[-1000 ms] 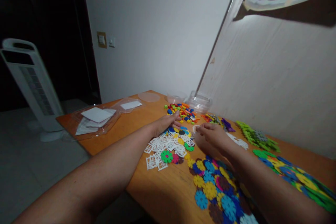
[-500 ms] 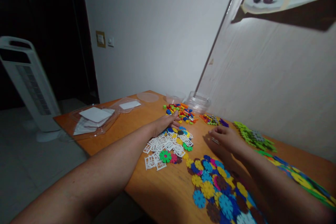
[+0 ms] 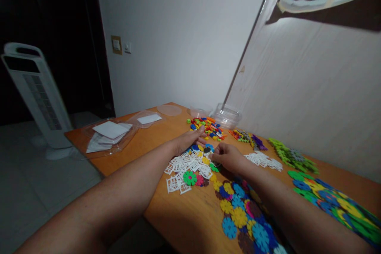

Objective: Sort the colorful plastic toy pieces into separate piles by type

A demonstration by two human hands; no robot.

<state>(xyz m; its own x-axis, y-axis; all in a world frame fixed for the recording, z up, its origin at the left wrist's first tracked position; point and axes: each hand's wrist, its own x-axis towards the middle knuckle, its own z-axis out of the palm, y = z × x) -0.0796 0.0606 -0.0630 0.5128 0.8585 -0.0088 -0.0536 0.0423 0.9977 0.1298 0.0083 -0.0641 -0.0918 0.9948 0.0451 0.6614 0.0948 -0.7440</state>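
My left hand [image 3: 190,141] rests on its side at the far edge of the mixed pile, fingers apart, palm toward the right. White lattice pieces [image 3: 190,162] lie below it, mingled with flower discs such as a green one [image 3: 189,178]. My right hand [image 3: 224,156] is at the right edge of this pile, thumb and forefinger pinched together beside a white piece; whether they grip it is hard to tell. Behind my right wrist is a separate heap of white pieces [image 3: 263,160]. Colourful flower discs [image 3: 239,217] are heaped nearer, partly under my right forearm.
Small coloured blocks [image 3: 208,127] lie behind my left hand. Clear containers [image 3: 226,116] stand by the wall. Lids with white cards [image 3: 110,129] are at the left. Green pieces [image 3: 293,154] and large flat rings [image 3: 333,202] lie at the right. A white tower appliance [image 3: 38,95] stands on the floor.
My right hand has moved left to the mixed pile, uncovering the separate white heap. My left hand has stayed nearly in place. The view has shifted slightly.
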